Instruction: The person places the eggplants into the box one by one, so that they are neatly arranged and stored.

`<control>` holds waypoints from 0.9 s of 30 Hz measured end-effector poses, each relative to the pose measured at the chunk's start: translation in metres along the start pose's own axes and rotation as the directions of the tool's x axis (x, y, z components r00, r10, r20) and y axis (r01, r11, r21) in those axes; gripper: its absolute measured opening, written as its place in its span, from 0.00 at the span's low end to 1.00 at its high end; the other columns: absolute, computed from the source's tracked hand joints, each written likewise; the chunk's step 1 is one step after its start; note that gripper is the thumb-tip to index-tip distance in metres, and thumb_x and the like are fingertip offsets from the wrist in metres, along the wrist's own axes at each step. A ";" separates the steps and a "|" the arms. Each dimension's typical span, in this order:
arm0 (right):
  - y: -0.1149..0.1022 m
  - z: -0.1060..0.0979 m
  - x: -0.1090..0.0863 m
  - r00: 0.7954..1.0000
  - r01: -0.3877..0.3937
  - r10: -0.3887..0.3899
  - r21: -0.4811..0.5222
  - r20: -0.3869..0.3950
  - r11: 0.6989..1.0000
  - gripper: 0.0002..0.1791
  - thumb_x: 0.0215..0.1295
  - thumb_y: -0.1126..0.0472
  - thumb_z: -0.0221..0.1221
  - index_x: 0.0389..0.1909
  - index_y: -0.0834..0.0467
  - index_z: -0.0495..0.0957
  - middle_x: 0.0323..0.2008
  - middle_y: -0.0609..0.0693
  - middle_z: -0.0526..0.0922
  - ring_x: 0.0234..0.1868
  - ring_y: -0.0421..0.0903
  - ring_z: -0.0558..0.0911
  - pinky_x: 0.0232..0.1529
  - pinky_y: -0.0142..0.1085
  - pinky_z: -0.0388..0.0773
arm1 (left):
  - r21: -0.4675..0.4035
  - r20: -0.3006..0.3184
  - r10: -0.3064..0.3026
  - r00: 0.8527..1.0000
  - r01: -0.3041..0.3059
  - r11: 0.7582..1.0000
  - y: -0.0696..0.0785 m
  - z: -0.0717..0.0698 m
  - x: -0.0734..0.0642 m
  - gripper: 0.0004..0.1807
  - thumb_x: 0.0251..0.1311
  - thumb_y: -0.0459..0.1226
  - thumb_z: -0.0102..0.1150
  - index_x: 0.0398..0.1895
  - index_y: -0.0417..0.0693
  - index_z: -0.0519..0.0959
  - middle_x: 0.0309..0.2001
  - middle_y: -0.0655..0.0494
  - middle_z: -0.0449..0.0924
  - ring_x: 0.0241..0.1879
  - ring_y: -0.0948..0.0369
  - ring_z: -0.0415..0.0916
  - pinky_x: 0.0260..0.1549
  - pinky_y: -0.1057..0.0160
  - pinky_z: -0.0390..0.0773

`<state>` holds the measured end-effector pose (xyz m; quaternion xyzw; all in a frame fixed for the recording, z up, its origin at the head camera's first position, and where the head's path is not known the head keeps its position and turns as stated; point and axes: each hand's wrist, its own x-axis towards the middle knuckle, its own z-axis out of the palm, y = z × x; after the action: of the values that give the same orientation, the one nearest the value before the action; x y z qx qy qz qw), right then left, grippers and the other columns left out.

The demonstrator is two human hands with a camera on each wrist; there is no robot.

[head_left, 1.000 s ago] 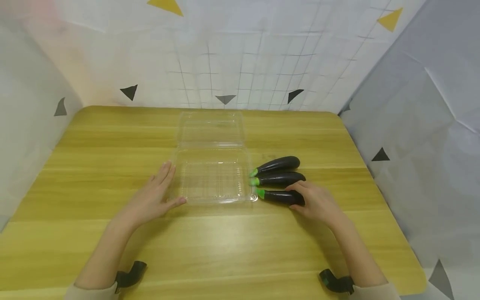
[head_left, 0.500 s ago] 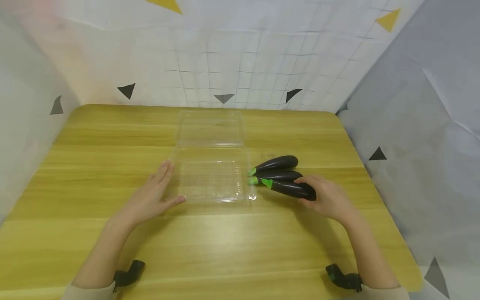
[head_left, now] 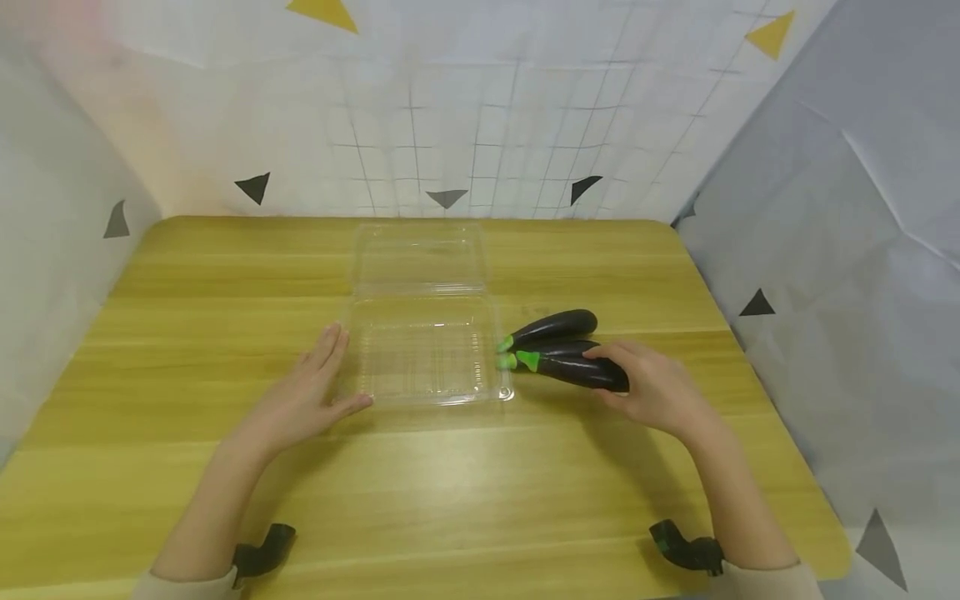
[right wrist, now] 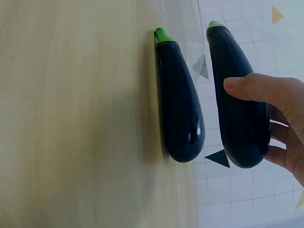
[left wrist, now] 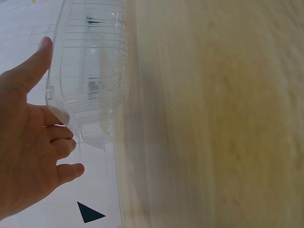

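Right hand (head_left: 652, 390) pinches an eggplant (head_left: 573, 370) by its thicker half, stem toward the table's (head_left: 450, 500) left edge; left hand (head_left: 303, 402), thumb spread, touches a clear clamshell (head_left: 420, 358).

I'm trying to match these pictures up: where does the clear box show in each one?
Head: the box lies open just left of centre, between the left hand and the eggplants.
Left wrist: upper left, by the left hand, cut off at the top edge.
Right wrist: only part shows, at the top, right of centre.
Shared landmark: the wooden table.
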<state>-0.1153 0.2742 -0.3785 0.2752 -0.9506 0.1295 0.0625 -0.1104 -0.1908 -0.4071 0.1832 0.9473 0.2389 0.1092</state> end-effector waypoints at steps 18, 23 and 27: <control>-0.014 -0.008 0.024 0.989 0.121 -0.123 -0.033 -0.081 0.992 0.28 0.45 0.57 0.74 0.51 0.53 0.78 0.45 0.51 0.82 0.38 0.50 0.83 0.26 0.42 0.79 | -0.002 -0.013 -0.001 1.000 0.001 1.000 0.000 0.004 0.002 0.56 0.60 0.61 0.55 0.76 0.41 0.37 0.76 0.46 0.27 0.75 0.50 0.30 0.68 0.41 0.43; -0.021 -0.010 0.034 0.990 0.128 -0.129 -0.019 -0.061 0.992 0.27 0.48 0.56 0.73 0.52 0.52 0.78 0.45 0.50 0.82 0.41 0.50 0.82 0.30 0.45 0.80 | -0.012 -0.002 -0.018 1.000 0.018 1.000 0.001 0.004 0.001 0.56 0.61 0.61 0.56 0.76 0.41 0.36 0.76 0.47 0.26 0.74 0.49 0.30 0.68 0.40 0.43; -0.027 -0.010 0.041 0.994 0.109 -0.109 -0.005 -0.030 0.994 0.27 0.50 0.55 0.73 0.52 0.52 0.78 0.47 0.52 0.81 0.44 0.51 0.82 0.35 0.48 0.81 | -0.019 0.004 -0.032 0.999 0.032 0.999 0.002 0.003 -0.001 0.56 0.61 0.61 0.55 0.76 0.43 0.35 0.76 0.48 0.26 0.74 0.47 0.31 0.67 0.38 0.44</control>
<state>-0.1346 0.2349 -0.3555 0.3246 -0.9333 0.1282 0.0842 -0.1082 -0.1885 -0.4088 0.1673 0.9476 0.2458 0.1165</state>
